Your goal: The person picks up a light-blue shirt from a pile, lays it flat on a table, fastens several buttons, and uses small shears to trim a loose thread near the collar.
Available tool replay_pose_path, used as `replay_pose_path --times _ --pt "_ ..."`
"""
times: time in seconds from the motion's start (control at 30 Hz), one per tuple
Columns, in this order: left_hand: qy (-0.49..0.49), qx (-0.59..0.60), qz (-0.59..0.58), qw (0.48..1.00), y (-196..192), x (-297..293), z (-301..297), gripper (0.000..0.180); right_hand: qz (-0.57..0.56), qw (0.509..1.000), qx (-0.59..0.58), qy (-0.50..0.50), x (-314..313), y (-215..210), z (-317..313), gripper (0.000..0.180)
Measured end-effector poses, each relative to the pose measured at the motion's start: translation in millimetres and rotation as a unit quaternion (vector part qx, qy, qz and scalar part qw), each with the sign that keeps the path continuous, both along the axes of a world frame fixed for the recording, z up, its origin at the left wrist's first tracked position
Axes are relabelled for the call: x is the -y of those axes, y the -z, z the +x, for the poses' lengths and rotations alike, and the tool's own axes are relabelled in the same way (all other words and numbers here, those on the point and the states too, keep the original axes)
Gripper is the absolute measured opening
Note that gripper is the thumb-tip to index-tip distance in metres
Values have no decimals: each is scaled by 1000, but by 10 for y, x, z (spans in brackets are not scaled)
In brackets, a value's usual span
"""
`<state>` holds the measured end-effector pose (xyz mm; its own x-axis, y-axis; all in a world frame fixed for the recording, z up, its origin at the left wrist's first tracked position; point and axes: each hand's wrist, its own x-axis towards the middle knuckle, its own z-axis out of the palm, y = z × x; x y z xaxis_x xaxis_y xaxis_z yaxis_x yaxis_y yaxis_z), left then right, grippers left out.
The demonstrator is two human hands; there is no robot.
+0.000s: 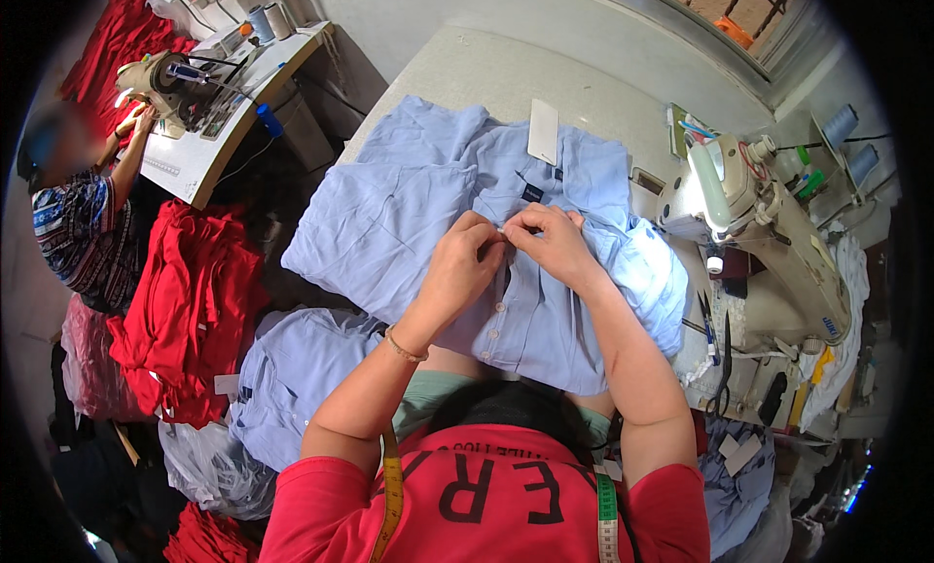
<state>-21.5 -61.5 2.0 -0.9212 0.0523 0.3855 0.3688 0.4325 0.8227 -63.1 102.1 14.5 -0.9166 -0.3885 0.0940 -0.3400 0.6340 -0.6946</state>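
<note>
A light blue button-up shirt (389, 208) lies spread over the table and hangs toward my lap. A dark label (532, 192) shows inside its collar, and a white tag (543, 133) lies at the neck. My left hand (469, 256) pinches the front opening just below the collar. Close beside it, my right hand (550, 240) pinches the same edge, fingertips nearly meeting the left ones. Whatever small part sits between the fingertips is hidden. Buttons (494, 333) run down the front below my hands.
On the right stands a sewing machine (769, 232), with scissors (721, 368) near it. Folded blue shirts (302, 368) and a red garment pile (190, 310) are at the left. Beyond them a co-worker (83, 213) sits at another sewing machine (161, 86).
</note>
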Motion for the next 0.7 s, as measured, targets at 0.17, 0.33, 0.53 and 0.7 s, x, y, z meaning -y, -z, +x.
replay_pose_path --times 0.17,0.33,0.53,0.7 --pt "-2 36 -1 999 -58 2 -4 10 -22 1000 4 -5 -15 15 -2 19" --pt "-28 18 -15 999 -5 -29 -27 9 -23 998 -50 -15 15 7 55 15" --pt "-46 -11 -11 999 84 -70 -48 6 7 979 -203 -16 89 20 147 10" --pt "-59 -18 -7 998 110 -81 -46 5 -7 977 -215 -18 88 83 123 9"
